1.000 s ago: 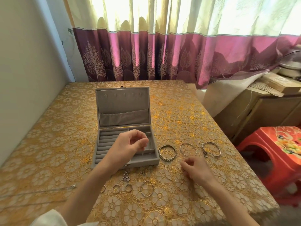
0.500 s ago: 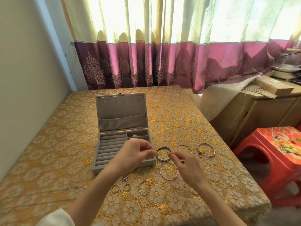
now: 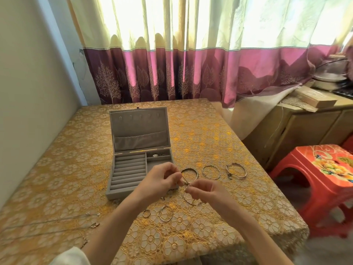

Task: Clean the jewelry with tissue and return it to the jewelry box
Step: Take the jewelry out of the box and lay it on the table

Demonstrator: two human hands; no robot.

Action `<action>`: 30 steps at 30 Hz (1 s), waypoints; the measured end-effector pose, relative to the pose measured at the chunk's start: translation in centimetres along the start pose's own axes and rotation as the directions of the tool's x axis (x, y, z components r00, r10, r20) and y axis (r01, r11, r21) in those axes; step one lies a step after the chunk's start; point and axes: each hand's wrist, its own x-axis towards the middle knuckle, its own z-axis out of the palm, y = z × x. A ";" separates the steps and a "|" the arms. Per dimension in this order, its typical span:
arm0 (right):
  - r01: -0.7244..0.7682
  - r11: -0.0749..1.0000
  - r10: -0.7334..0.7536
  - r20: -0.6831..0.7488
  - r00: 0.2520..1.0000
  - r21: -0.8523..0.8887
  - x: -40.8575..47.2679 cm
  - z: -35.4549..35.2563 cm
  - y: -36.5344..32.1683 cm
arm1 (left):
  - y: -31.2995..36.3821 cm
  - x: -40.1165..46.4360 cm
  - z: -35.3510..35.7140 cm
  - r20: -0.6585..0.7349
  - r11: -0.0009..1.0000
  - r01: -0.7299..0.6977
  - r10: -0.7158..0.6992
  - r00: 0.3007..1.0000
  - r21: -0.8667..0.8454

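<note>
Left hand (image 3: 162,181) and right hand (image 3: 205,190) together pinched a hoop earring (image 3: 188,196) just right of the open jewelry box (image 3: 137,159). Three bangles (image 3: 211,172) lay beyond the right hand; smaller hoops (image 3: 165,213) lay beneath both wrists, and thin chains (image 3: 57,222) lay left of the left forearm.

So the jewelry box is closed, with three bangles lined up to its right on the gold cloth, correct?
Not quite. The head view shows the jewelry box open, its lid standing upright. The three bangles do lie in a row to its right on the gold cloth.
</note>
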 end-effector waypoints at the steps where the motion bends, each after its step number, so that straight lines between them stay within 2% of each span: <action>1: -0.014 1.000 0.014 -0.007 1.000 0.000 -0.2 -0.4 0.1 | -0.1 0.1 0.2 -0.012 1.000 0.014 -0.015 1.000 -0.012; 7: -0.121 0.992 0.123 -0.120 0.985 0.024 -1.5 -3.6 1.2 | -1.6 1.0 2.5 -0.071 0.993 0.115 -0.116 0.991 -0.026; 13: -0.220 0.975 0.207 -0.276 0.939 -0.014 -1.8 -6.3 3.0 | -2.9 2.4 6.3 -0.045 0.987 0.119 -0.115 0.992 0.104; 17: -0.261 0.964 0.234 -0.310 0.922 -0.046 -1.5 -7.7 3.8 | -3.1 3.8 8.0 -0.030 0.972 0.094 -0.090 0.996 0.214; 25: -0.298 0.942 0.225 -0.366 0.903 -0.156 -0.4 -9.0 5.6 | -3.9 5.7 9.7 -0.034 0.906 0.064 -0.055 0.998 0.417; 30: -0.282 0.886 0.122 -0.401 0.908 -0.369 0.7 -9.4 6.2 | -4.0 6.7 10.1 -0.075 0.843 0.036 0.005 0.997 0.536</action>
